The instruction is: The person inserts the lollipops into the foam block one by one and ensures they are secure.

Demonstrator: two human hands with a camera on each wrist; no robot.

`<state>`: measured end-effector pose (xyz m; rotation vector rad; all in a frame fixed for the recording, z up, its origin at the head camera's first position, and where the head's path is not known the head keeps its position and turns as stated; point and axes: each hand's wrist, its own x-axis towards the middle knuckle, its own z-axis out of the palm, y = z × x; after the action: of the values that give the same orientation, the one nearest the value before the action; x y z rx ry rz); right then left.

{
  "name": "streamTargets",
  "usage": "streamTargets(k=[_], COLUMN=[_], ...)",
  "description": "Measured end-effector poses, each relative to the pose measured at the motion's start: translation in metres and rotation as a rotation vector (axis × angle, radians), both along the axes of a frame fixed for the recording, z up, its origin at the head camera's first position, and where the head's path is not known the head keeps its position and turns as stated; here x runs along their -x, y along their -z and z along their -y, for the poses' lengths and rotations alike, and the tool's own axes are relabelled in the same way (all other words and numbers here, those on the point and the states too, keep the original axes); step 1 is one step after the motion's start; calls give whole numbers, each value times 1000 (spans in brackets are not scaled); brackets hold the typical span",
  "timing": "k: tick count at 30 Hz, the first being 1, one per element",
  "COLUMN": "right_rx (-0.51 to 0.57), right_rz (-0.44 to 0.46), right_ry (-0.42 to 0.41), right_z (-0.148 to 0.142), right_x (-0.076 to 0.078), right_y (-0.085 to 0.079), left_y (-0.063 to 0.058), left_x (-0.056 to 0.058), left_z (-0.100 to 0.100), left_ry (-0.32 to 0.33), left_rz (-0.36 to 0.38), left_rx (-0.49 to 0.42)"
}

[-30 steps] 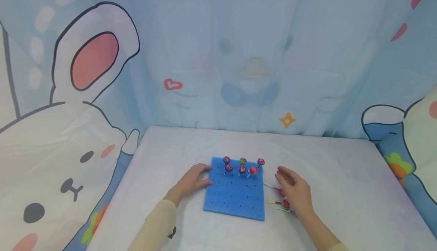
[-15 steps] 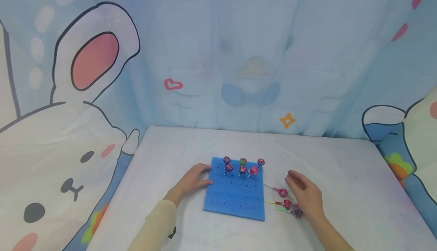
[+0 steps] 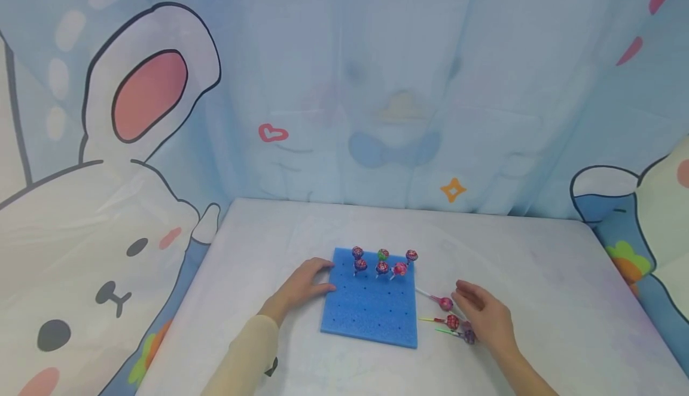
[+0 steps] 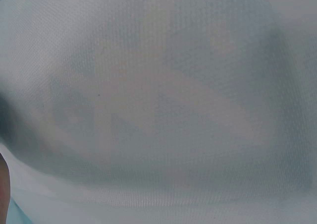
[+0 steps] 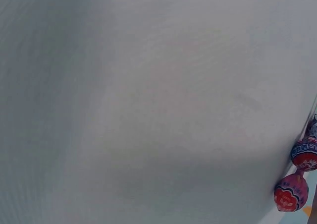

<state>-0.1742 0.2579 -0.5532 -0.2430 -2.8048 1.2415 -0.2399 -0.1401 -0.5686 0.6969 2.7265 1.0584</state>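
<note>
A blue foam board [image 3: 363, 315] with rows of small holes lies on the table. Several wrapped lollipops [image 3: 382, 268] stand in its far part, one of them green-topped. My left hand [image 3: 299, 283] rests at the board's left edge, fingertips and thumb touching it, spread apart. To the right lie loose lollipops: a pink one [image 3: 445, 304], a red one [image 3: 452, 322] and a dark purple one [image 3: 468, 337]. My right hand [image 3: 490, 319] hovers just right of these, fingers loosely bent, nothing visible in it. The right wrist view catches a pink-and-red lollipop [image 5: 291, 192] at its edge.
A white cloth covers the table [image 3: 565, 300]. Behind it hangs a light blue printed curtain [image 3: 404, 55] with cartoon rabbits. A small dark object [image 3: 271, 366] shows beside the left sleeve. White cloth fills nearly all of the left wrist view.
My right hand has moved away to the right from the loose lollipops, uncovering their heads, then slightly back toward me. The left hand and the board have stayed in place.
</note>
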Motion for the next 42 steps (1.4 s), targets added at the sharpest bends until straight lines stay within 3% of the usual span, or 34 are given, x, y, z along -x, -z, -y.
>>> streamTargets(k=[12,28,42], right_rx=[-116,-296,-335], right_rz=[25,-31,-33], right_ry=[-93,-200,-228], right_z=[0,4,6], right_x=[0,2,9], right_y=[15,15,20], left_y=[1,1,4], left_x=[-1,0,2], left_z=[0,0,1], left_ry=[-6,-12,2], left_rz=[8,17,-3], left_rx=[4,2,11])
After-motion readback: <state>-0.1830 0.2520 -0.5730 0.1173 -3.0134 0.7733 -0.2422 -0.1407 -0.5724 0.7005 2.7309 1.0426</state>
